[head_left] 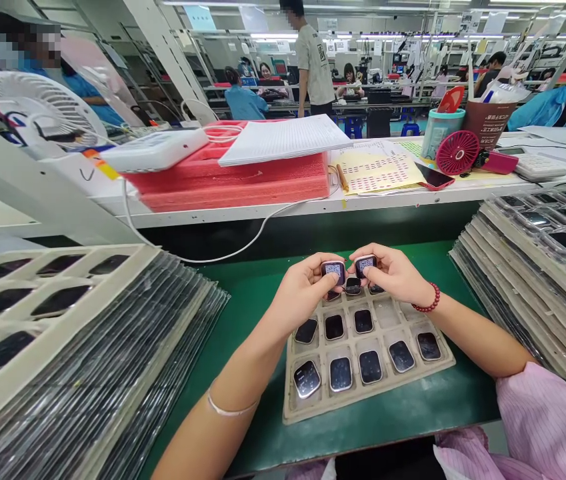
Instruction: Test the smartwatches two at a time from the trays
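Note:
Between thumb and fingers, my left hand (301, 288) is closed on a small square smartwatch (331, 268) whose lit screen shows a QR code. A second smartwatch (365, 264), also lit with a QR code, is gripped by my right hand (399, 275). Both are held up side by side above the far part of a pale tray (367, 403). Dark-screened watch bodies lie face up in many of its pockets, such as the watch in front (371, 367). Two pockets near my right wrist look bare. My hands partly hide the tray's far row.
Tall stacks of trays stand on the left (127, 347) and right (517, 287) of the green mat (243, 407). Behind runs a white shelf (303, 210) with red foam (233, 190), papers, a phone (435, 179) and a pink fan (457, 153). A white cable (257, 233) hangs down. Several people are beyond.

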The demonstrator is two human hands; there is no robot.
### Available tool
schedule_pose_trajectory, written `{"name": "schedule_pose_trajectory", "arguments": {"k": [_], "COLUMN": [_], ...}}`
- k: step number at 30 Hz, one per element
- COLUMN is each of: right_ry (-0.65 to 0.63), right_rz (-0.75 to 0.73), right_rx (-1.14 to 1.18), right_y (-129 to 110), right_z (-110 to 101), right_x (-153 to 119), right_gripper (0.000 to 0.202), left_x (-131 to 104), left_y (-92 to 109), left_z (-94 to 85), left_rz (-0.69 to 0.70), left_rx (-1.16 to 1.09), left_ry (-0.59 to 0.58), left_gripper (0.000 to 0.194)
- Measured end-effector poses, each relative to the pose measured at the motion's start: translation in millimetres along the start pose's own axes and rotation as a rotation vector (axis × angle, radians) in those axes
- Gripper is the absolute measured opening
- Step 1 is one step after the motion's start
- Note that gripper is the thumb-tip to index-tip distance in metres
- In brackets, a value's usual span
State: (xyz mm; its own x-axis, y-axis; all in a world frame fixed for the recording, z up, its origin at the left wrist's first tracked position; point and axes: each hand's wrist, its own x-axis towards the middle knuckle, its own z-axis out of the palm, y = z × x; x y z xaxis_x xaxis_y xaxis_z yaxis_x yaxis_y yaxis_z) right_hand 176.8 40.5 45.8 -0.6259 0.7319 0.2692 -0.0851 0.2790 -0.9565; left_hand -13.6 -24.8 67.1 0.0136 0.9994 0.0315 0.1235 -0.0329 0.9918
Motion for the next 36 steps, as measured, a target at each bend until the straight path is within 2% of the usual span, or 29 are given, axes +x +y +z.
{"name": "schedule_pose_trajectory", "arguments": {"k": [5, 9, 14, 17, 19, 22, 24, 26, 29, 31, 34, 36], "right_ry": [0.005, 0.059, 0.031, 0.068, 0.083, 0.026, -0.026, -0.022, 0.060, 0.074, -0.004, -0.068], "right_rz": [-0.018, -0.064, -0.064, -0.096, -0.132, -0.123, -0.074, -0.055, -0.124, -0.161, -0.139, -0.089], "right_rx": [-0.049, -0.169, -0.072, -0.118, -0.203, -0.230, -0.157, -0.118, -0.229, -0.305, -0.273, -0.188], "right_y": [0, 2, 5, 7, 8, 8, 6, 5, 4, 4, 4, 3], "right_z": [1, 3, 0, -1, -1, -3, -4, -4, -3, -2, -3, -4], "right_x": [-1, -2, -1, 0, 1, 1, 1, 2, 1, 1, 2, 2], "right_gripper": [0.024, 0.024, 0.024, 0.024, 0.035, 0.049, 0.047, 0.039, 0.024, 0.023, 0.033, 0.038], "left_x": [1, 2, 2, 3, 5, 6, 6, 5, 5, 6, 7, 7], "left_y": [-2, -5, -6, -8, -10, -12, -11, -10, -8, -9, -11, -13], "left_z": [0.8, 3.3, 5.5, 5.0, 4.4, 4.0, 4.0, 4.2, 4.1, 3.4, 1.5, 0.3], "left_rz": [-0.004, 0.003, 0.027, 0.034, 0.065, 0.110, 0.097, 0.064, 0.038, 0.036, 0.066, 0.093], "left_rx": [0.011, 0.016, 0.036, 0.014, 0.004, 0.018, 0.021, 0.017, 0.004, -0.001, 0.025, 0.038], "left_ry": [0.004, 0.011, 0.015, 0.011, 0.023, 0.070, 0.065, 0.047, 0.043, 0.040, 0.039, 0.053], "left_gripper": [0.033, 0.034, 0.034, 0.033, 0.038, 0.041, 0.036, 0.031, 0.032, 0.039, 0.045, 0.040]}}
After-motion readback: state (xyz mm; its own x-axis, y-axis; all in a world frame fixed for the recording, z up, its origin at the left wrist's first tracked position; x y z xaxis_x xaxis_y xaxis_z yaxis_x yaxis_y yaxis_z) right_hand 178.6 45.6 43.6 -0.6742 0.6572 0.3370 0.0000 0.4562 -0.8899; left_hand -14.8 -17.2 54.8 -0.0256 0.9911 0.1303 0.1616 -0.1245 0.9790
